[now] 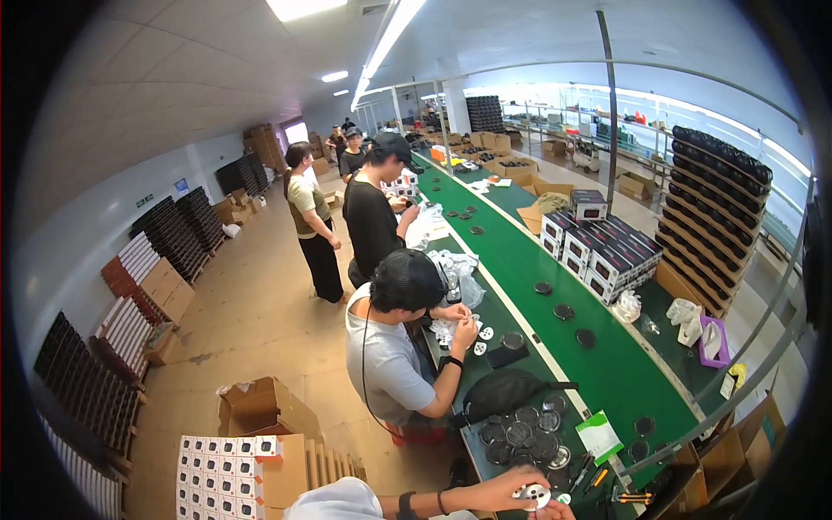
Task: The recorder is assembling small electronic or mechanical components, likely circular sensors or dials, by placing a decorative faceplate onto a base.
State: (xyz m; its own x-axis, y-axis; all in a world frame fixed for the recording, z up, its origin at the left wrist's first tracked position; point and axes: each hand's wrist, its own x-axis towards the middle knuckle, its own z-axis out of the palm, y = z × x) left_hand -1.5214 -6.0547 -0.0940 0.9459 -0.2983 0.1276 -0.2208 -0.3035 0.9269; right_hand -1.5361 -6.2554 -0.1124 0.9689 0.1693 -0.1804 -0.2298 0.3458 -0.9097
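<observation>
While the white disc, at the view's five o'clock, looks light, stiff and smooth, its rim seems the best hold; the left hand pinches it, the right hand's grip cannot be told.

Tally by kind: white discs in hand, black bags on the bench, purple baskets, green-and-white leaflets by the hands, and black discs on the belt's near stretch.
White disc: 1
Black bag: 1
Purple basket: 1
Leaflet: 1
Black discs (far ones left out): 5
Total: 9
</observation>
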